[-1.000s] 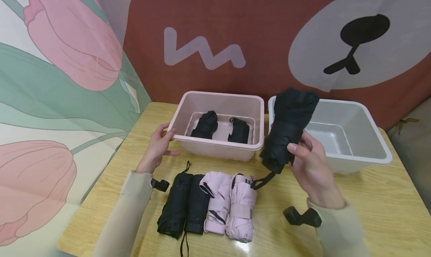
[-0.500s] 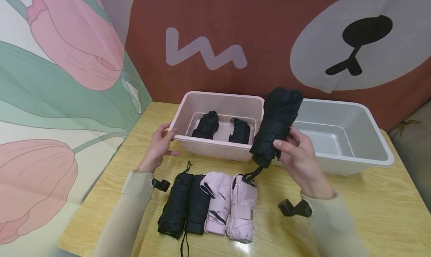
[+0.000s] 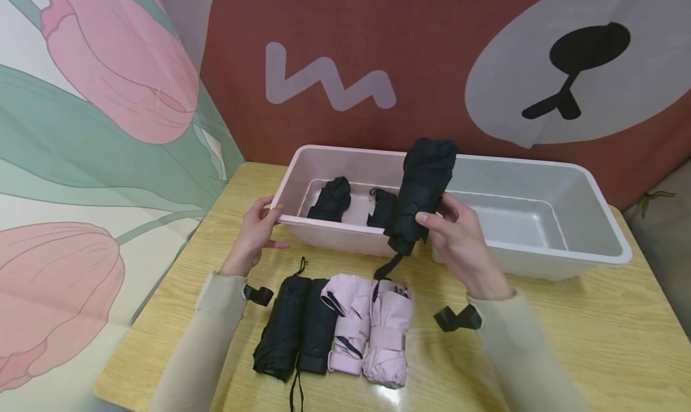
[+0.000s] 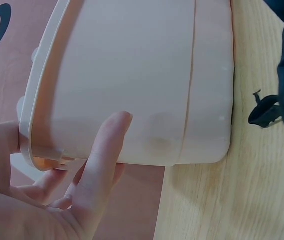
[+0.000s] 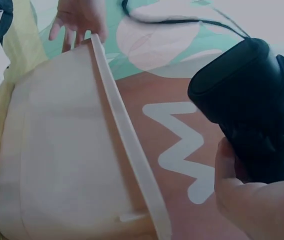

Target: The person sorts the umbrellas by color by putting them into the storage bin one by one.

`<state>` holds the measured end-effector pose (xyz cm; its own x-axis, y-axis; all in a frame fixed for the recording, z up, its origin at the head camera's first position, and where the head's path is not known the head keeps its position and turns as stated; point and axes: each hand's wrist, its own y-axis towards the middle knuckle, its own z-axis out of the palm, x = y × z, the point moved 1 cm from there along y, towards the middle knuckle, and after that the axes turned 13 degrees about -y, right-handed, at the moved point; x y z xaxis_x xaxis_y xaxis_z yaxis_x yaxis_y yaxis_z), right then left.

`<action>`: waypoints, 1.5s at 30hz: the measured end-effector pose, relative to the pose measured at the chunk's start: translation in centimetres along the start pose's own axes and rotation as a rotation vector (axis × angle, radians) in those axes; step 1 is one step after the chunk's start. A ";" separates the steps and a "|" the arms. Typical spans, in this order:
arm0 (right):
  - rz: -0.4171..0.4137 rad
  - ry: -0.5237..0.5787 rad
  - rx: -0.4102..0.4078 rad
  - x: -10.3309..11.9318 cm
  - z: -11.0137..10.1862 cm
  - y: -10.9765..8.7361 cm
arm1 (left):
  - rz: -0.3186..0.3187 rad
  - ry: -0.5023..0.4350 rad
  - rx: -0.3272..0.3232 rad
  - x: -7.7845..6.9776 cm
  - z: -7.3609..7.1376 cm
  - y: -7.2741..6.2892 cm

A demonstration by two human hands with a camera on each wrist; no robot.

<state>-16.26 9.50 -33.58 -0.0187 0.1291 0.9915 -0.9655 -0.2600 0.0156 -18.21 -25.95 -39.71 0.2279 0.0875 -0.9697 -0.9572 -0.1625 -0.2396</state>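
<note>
My right hand (image 3: 459, 238) grips a black folded umbrella (image 3: 423, 184), raised over the front right of the pink plastic bin (image 3: 345, 232). Its wrist strap hangs down; the right wrist view shows the flat handle end (image 5: 229, 67) and the thumb against the fabric. With my left hand (image 3: 256, 229) I hold the pink bin's rim at its front left corner, one finger lying along the outer wall in the left wrist view. Inside that bin lie two black folded umbrellas, one on the left (image 3: 331, 199) and one on the right (image 3: 382, 208), partly covered by the held one.
A grey-white bin (image 3: 567, 259) stands right of the pink one. In front, two black folded umbrellas (image 3: 283, 328) and two pink folded umbrellas (image 3: 387, 334) lie in a row on the wooden table (image 3: 475, 370). A printed cloth (image 3: 335, 28) hangs close behind the bins.
My right hand has carried the black umbrella leftward, from the grey-white bin's left side to over the pink bin. The left hand has stayed on the rim.
</note>
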 end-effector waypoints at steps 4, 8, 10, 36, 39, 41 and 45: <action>0.042 -0.043 -0.019 -0.4 0.4 0.9 | 0.001 0.005 0.006 -0.1 0.0 0.0; 0.070 -0.075 -0.037 -0.8 0.8 1.9 | 0.001 0.012 0.003 -0.1 0.0 0.0; 0.087 -0.096 -0.049 -1.1 1.0 2.3 | 0.000 0.015 0.000 -0.1 -0.1 0.1; 0.071 -0.386 -0.144 -1.6 2.2 5.0 | -0.013 0.005 -0.021 -0.2 0.1 -0.1; 0.052 -0.419 -0.177 -1.6 2.4 5.2 | -0.009 -0.006 -0.018 -0.1 0.1 -0.1; 0.040 -0.432 -0.196 -1.6 2.5 5.5 | -0.009 -0.011 -0.018 -0.1 0.2 -0.1; 0.040 -0.476 -0.212 -1.8 2.6 5.9 | -0.010 -0.012 -0.021 -0.1 0.2 -0.1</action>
<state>-21.21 5.21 -34.89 0.0157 -0.3393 0.9405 -0.9988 -0.0499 -0.0014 -18.17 -25.76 -39.62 0.2352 0.1013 -0.9667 -0.9509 -0.1817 -0.2504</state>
